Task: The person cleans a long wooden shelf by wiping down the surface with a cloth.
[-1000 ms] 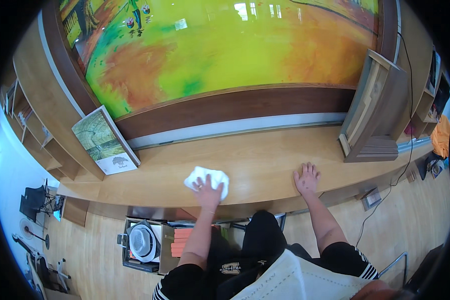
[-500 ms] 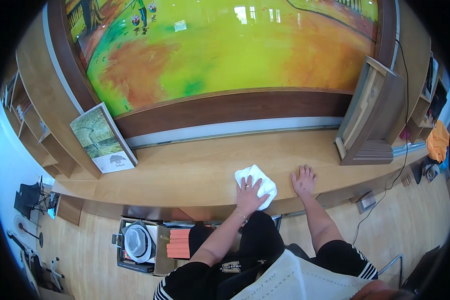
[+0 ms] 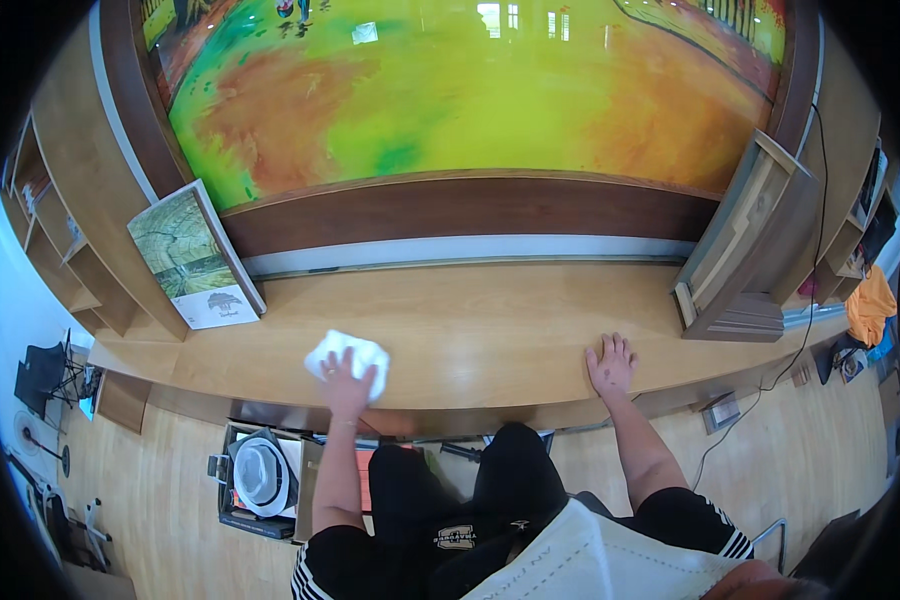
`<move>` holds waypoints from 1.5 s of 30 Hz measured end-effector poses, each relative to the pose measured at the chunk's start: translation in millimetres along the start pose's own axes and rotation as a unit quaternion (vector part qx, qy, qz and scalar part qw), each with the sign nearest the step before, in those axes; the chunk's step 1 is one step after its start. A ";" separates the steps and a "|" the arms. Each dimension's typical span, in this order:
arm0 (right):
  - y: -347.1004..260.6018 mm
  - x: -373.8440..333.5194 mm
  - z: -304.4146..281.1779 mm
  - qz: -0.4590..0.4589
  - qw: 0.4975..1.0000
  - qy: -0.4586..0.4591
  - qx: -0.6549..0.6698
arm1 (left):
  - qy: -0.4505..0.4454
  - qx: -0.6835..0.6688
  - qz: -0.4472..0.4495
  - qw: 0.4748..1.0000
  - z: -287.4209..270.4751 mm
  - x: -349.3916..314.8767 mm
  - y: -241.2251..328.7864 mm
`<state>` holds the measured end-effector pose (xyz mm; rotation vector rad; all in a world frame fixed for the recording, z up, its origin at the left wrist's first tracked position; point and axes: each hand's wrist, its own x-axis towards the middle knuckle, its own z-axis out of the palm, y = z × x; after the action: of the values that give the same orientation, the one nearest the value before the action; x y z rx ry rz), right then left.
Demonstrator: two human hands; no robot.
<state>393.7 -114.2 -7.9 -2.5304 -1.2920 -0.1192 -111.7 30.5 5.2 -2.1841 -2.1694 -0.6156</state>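
Observation:
My left hand (image 3: 348,381) presses a crumpled white cloth (image 3: 348,355) flat on a long wooden ledge (image 3: 490,330), near its front edge and left of centre. My right hand (image 3: 610,362) rests flat on the same ledge further right, fingers spread, holding nothing. Both forearms reach up from the lower edge of the picture. Behind the ledge stands a large painting (image 3: 470,90) in green, yellow and orange within a dark wooden frame.
A book-like picture panel (image 3: 195,260) leans at the ledge's left end. A wooden frame (image 3: 745,240) leans at the right end. Below the ledge on the wooden floor sits a box with a white hat (image 3: 260,475). Shelves (image 3: 55,230) line the left wall.
My left hand slid the white cloth right along the ledge, then back to the left. My right hand stayed planted in the same spot.

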 end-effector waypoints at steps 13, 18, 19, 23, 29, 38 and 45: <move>2.0 2.7 2.2 -0.006 1.000 0.016 0.002 | 0.069 0.076 -0.221 0.970 -10.2 54.8 -42.9; 0.1 -0.1 -1.2 -0.007 1.000 0.013 0.005 | 0.050 0.067 -0.161 0.983 4.0 39.2 -0.6; 1.1 0.6 -2.2 -0.008 1.000 0.014 0.006 | 0.046 0.065 -0.137 0.987 7.4 36.6 14.7; 0.9 2.1 1.5 -0.009 1.000 0.016 0.013 | 0.038 0.039 -0.064 0.996 25.7 23.3 72.7; 3.2 1.6 2.4 -0.006 1.000 0.015 0.018 | 0.001 -0.005 0.054 0.999 41.8 -9.7 163.5; 3.7 -0.1 1.5 -0.010 0.999 0.022 0.022 | -0.081 -0.083 0.228 0.967 54.4 -79.5 265.3; 2.6 -1.3 -1.9 -0.008 1.000 0.016 0.025 | -0.115 -0.093 0.279 0.949 41.5 -88.6 248.0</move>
<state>395.1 -117.2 -6.9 -2.4661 -1.2864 -0.1291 141.0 -54.5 9.4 -2.9174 -1.4774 -0.5648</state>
